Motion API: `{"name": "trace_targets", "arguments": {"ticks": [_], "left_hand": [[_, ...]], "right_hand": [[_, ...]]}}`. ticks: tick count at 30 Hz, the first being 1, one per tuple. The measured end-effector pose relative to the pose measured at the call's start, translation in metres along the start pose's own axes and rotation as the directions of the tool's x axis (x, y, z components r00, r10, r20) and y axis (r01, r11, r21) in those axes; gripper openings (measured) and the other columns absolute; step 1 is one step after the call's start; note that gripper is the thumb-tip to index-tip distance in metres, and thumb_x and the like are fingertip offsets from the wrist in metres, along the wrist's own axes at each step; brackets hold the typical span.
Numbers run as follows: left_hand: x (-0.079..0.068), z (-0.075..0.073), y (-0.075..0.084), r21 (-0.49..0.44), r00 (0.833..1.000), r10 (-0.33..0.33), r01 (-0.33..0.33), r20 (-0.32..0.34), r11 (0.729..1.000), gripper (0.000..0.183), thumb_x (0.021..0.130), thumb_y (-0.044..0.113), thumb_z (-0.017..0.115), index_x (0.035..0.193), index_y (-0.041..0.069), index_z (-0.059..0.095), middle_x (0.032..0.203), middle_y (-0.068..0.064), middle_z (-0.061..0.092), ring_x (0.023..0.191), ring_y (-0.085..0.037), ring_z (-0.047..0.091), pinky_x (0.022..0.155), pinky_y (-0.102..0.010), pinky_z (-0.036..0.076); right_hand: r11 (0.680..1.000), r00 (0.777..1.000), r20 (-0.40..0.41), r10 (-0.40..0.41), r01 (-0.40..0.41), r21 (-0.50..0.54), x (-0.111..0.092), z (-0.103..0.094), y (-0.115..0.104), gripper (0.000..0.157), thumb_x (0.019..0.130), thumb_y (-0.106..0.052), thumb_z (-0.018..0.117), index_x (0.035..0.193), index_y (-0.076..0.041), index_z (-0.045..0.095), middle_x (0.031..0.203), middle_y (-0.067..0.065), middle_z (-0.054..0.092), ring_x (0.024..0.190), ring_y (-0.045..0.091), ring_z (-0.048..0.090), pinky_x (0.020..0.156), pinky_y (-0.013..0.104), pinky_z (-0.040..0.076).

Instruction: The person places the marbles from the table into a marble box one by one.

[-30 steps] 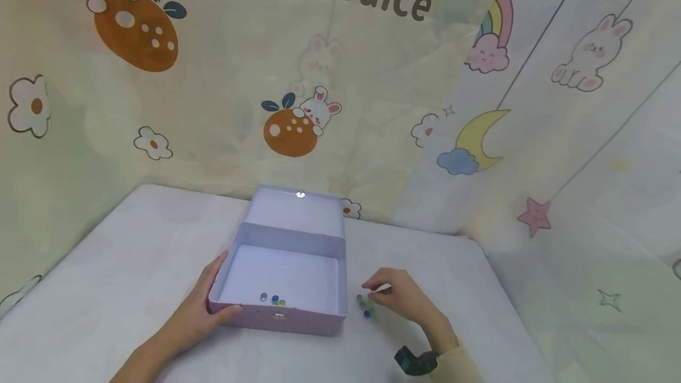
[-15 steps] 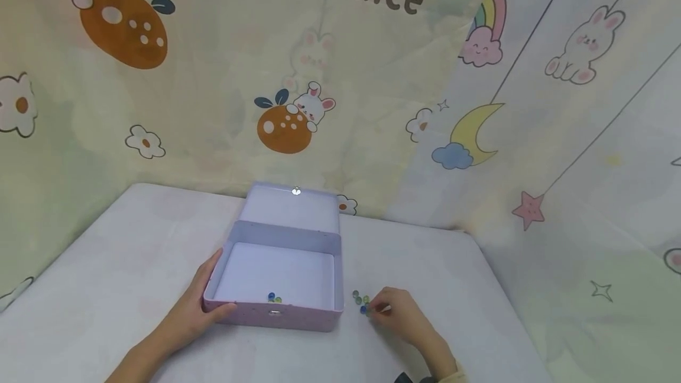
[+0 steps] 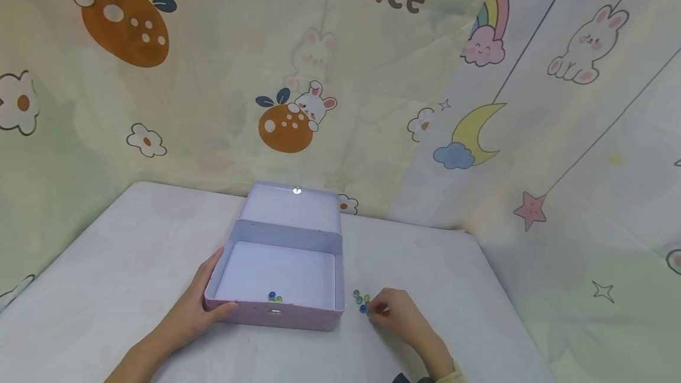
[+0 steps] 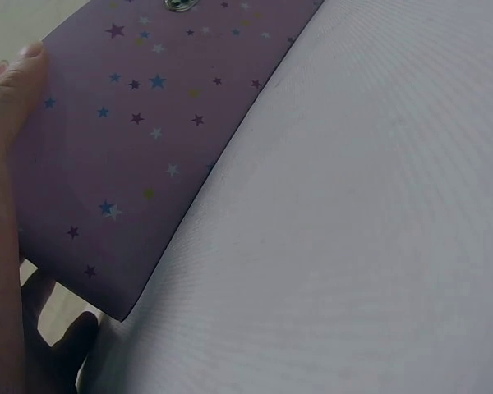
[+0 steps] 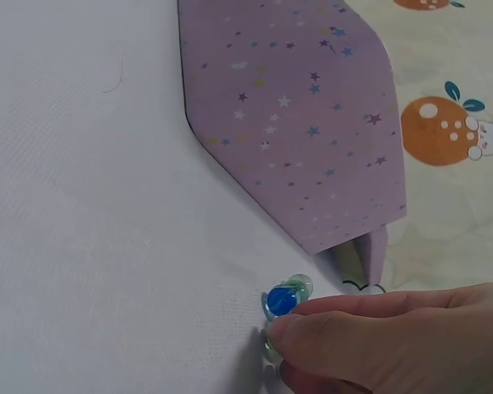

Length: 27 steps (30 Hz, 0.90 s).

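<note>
An open box [image 3: 303, 319] in pinkish purple with a star print and a pale lining stands on the white table. My left hand [image 3: 186, 310] grips its left front corner, thumb on the front wall and fingers along the side. Inside, a blue marble [image 3: 272, 295] and a yellow-green marble [image 3: 279, 299] lie near the front wall, which hides part of the floor. Right of the box lies a small cluster of glass marbles [image 3: 363, 308]. My right hand [image 3: 401, 315] pinches a greenish marble [image 5: 270, 348] at the cluster's near edge, mostly covered by the fingertips.
The box's lid [image 3: 289, 208] leans back, with a metal clasp [image 3: 297, 190] at its top edge. A printed cloth [image 3: 213, 75] with rabbits and flowers hangs behind the white table [image 3: 452, 276].
My right hand has come down from above the marbles to their near right side and pinches one. The head view has shifted slightly. My left hand keeps its grip on the box.
</note>
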<state>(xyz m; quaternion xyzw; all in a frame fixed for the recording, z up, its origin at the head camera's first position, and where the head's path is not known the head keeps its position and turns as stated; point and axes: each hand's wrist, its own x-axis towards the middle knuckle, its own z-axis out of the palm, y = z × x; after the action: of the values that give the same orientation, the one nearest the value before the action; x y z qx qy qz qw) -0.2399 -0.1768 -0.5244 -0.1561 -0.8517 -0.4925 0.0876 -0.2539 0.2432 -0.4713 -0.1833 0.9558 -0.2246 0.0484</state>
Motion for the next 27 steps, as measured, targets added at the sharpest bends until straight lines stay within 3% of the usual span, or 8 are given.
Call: {"name": "trace_targets", "arguments": {"ticks": [16,27], "left_hand": [[-0.001,0.0,0.001,-0.014,1.0,0.001,-0.002,-0.004,1.0,0.107,0.076,0.027,0.077,0.152,0.036,0.002,0.159,-0.012,0.011,0.139,-0.053,0.016,0.098,-0.076,0.022],[0.0,-0.002,0.001,0.0,1.0,0.011,-0.011,-0.009,1.0,0.107,0.075,0.028,0.078,0.154,0.028,0.004,0.158,-0.011,0.012,0.14,-0.051,0.017,0.099,-0.075,0.023]], "right_hand": [[0.999,0.999,0.013,-0.031,0.031,-0.019,0.001,0.002,-0.001,0.01,0.076,-0.005,0.073,0.082,-0.013,0.072,0.083,-0.004,0.067,0.075,0.006,0.063,0.066,0.018,0.054],[0.995,0.996,0.016,-0.09,0.09,0.038,0.005,-0.023,-0.015,0.012,0.078,-0.003,0.07,0.087,-0.01,0.073,0.087,-0.002,0.07,0.079,0.008,0.065,0.069,0.018,0.055]]}}
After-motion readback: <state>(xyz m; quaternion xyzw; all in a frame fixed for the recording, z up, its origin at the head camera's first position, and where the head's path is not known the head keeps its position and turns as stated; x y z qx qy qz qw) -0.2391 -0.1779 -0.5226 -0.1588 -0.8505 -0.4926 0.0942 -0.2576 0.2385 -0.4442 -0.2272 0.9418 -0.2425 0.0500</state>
